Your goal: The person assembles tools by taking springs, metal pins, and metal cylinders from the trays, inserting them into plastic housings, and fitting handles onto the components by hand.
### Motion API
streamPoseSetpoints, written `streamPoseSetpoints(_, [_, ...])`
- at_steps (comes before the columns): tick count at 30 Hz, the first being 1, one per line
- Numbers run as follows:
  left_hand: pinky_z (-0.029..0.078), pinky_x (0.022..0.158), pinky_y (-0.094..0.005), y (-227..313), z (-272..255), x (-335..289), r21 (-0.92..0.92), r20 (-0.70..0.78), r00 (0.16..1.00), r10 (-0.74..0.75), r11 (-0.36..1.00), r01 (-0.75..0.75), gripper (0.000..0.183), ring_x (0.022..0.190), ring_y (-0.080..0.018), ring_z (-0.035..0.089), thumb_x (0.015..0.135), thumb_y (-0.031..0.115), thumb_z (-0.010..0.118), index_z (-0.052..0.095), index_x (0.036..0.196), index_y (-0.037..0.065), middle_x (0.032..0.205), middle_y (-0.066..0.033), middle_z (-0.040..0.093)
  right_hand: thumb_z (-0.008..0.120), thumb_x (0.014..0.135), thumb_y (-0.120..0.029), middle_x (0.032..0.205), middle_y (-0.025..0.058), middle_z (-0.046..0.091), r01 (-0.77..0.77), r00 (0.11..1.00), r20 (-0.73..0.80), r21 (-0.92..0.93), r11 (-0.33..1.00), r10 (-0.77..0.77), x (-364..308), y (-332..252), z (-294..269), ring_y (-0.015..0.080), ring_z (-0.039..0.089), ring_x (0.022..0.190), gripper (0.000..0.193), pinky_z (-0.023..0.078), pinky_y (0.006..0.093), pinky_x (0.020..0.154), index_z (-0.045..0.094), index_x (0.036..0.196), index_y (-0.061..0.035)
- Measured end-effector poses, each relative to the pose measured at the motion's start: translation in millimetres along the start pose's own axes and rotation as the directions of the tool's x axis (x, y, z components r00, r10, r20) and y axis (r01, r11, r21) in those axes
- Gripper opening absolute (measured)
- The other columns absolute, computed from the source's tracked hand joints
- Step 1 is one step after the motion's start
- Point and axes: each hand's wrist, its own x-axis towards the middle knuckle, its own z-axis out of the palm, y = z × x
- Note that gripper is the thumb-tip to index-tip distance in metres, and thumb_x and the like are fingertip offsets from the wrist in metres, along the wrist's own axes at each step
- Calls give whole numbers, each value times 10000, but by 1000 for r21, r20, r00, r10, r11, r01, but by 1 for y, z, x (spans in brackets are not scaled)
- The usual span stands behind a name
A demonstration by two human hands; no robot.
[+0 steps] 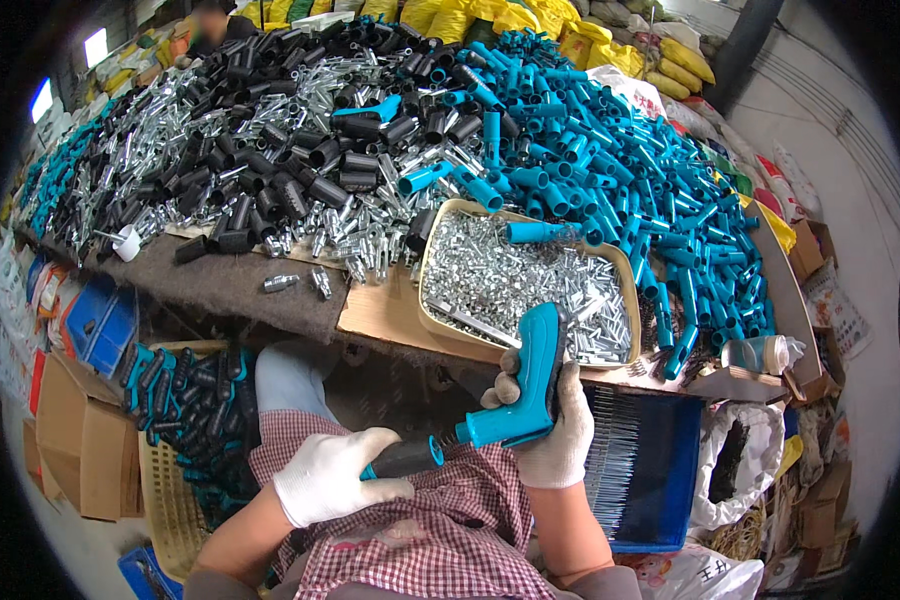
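Note:
My left hand (330,475), in a white glove, is closed round a black cylindrical grip (407,458) with teal ends. My right hand (567,430), also gloved, with greyed fingertips, wraps a teal pistol-shaped handle (532,365). Both pieces are over my lap. Their ends face each other, with a dark ribbed part between them; whether they are joined I cannot tell. Just beyond the handle, a cream tray (427,325) holds small shiny metal parts (515,275), and a teal tube (542,232) lies across its far side.
Teal tubes (580,150) heap at the right of the bench; black sleeves (310,185) and metal shafts (180,125) pile at its left. Below, a yellow basket (160,490) of black-and-teal handles stands left, a blue bin (660,480) with metal rods right. Another person (215,30) is far left.

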Motion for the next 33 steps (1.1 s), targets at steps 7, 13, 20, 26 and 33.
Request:
streamPoseSetpoints(7, [556,665,-419,-14,2,-5,-51,-65,998,24,998,-28,600,768,-365,690,773,496,757,603,1107,22,851,-183,687,540,903,-619,1166,191,626,-55,859,381,-597,801,343,2,-13,-20,276,620,1039,772,482,417,935,495,1318,30])
streamPoseSetpoints(13, [546,761,-431,-17,-17,0,32,193,979,-72,997,67,690,859,-396,682,767,532,742,585,1189,9,954,-226,684,764,776,-144,988,107,675,108,749,259,-956,274,609,-2,-30,-19,201,645,899,546,521,357,848,588,1288,-72])
streamPoseSetpoints(20, [426,502,-220,-54,-6,-2,-598,729,680,77,554,579,622,577,-66,510,828,517,736,580,1091,-24,716,-12,554,716,750,-219,934,16,585,974,68,901,33,-224,429,10,-23,-4,185,600,858,340,478,408,826,670,1087,-216])
streamPoseSetpoints(26, [390,457,-208,-71,15,-9,-655,748,554,365,275,704,641,554,-64,505,822,578,715,580,1034,-11,707,-10,535,614,768,-237,891,58,607,944,-227,902,297,-145,368,18,-23,6,210,623,889,371,506,406,880,647,1122,-130])
streamPoseSetpoints(33, [543,681,-407,-14,-12,4,329,210,975,-74,944,1,464,802,-330,689,845,460,691,593,1015,41,955,-135,689,572,958,-362,1250,148,628,-538,599,-115,-790,292,792,16,-15,-16,244,631,1095,587,469,376,1002,468,1402,8])
